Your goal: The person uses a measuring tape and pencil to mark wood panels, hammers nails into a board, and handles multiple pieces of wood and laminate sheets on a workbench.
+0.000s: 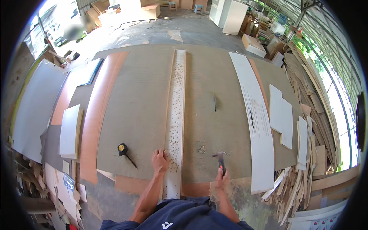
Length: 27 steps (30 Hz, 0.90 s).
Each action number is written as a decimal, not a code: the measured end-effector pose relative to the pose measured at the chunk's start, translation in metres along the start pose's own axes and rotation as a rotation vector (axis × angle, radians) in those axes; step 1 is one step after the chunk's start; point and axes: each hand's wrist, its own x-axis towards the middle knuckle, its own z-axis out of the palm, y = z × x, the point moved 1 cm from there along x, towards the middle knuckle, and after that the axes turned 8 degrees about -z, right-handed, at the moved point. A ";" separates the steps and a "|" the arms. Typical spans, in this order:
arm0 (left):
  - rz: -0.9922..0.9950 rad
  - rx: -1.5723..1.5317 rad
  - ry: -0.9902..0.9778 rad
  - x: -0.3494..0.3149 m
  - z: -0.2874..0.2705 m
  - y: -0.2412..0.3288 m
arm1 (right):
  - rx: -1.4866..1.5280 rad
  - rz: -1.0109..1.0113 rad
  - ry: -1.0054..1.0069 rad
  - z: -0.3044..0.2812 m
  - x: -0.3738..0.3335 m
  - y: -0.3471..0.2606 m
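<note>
A long, narrow white board [175,134], dotted with many small holes or specks, runs away from me down the middle of the worktable. A thin wooden strip [168,111] lies along its left edge. My left hand [160,161] rests at that edge near the board's close end, fingers bent and pressed together; whatever is between them is too small to make out. In my right hand [222,177] is a hammer [221,163], gripped by its dark handle, its head raised over the tabletop right of the board. Between board and hammer lies a small pile of bits [201,148], perhaps nails.
On the brown worktable [142,96], a tape measure [122,148] lies left and a slim pen-like tool [215,103] right. A white streaked panel [255,130], an orange-brown strip [100,103] and white offcuts [281,115] flank them. Scrap wood [314,99] piles up at right.
</note>
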 end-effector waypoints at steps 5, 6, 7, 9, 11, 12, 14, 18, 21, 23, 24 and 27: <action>0.048 0.003 0.112 0.003 0.003 -0.011 | 0.088 0.146 0.098 -0.030 -0.002 0.041; 0.075 0.005 0.126 0.006 0.004 -0.015 | 0.047 0.141 0.114 -0.034 0.000 0.040; 0.103 0.008 0.140 0.009 0.004 -0.018 | 0.007 0.136 0.131 -0.036 0.001 0.038; 0.102 -0.006 0.153 0.014 0.002 -0.030 | 0.045 0.156 0.117 -0.040 0.001 0.019; 0.103 -0.010 0.162 0.020 -0.008 -0.048 | 0.086 0.186 0.100 -0.032 -0.005 0.012; 0.115 -0.014 0.205 0.022 -0.012 -0.049 | 0.059 0.138 0.127 -0.033 -0.004 0.014; 0.126 -0.016 0.242 0.030 -0.024 -0.059 | 0.029 0.095 0.152 -0.034 -0.011 0.017; 0.135 0.020 0.286 0.055 -0.062 -0.107 | 0.143 0.149 0.157 -0.016 -0.018 -0.021; 0.140 -0.002 0.277 0.065 -0.080 -0.118 | 0.147 0.162 0.152 -0.006 -0.019 -0.034; 0.195 0.040 0.311 0.066 -0.086 -0.119 | 0.120 0.176 0.136 -0.001 -0.020 -0.033; 0.207 0.054 0.301 0.068 -0.088 -0.119 | 0.155 0.160 0.120 0.006 -0.018 -0.032; 0.176 0.059 0.273 0.070 -0.086 -0.124 | 0.194 0.145 0.084 0.015 -0.019 -0.037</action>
